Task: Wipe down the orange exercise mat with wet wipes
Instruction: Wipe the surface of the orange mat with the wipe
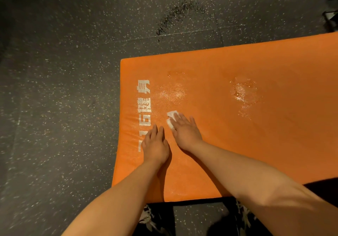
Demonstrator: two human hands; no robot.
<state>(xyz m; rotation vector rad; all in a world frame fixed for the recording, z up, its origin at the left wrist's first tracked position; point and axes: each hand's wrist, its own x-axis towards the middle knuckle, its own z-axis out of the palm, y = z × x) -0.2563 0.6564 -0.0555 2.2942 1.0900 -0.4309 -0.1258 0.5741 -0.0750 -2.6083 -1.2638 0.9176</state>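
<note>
Pressing wipe under flat right hand near 9 o'clock end of mat, on floor; bracing with left hand, spread flat, at 7 o'clock. Probably padded, slick when wet; wipe best pinned under fingertips.

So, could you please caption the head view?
Right hand presses a wipe on the orange mat; left hand rests flat beside it.

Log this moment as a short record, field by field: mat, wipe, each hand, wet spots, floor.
mat: orange exercise mat, flat on the floor
wipe: white wet wipe, under the right fingers
right hand: right hand flat, pressing the wipe down
left hand: left hand flat on the mat, over the white lettering
wet spots: glistening patches beyond the hands
floor: dark speckled floor
</note>
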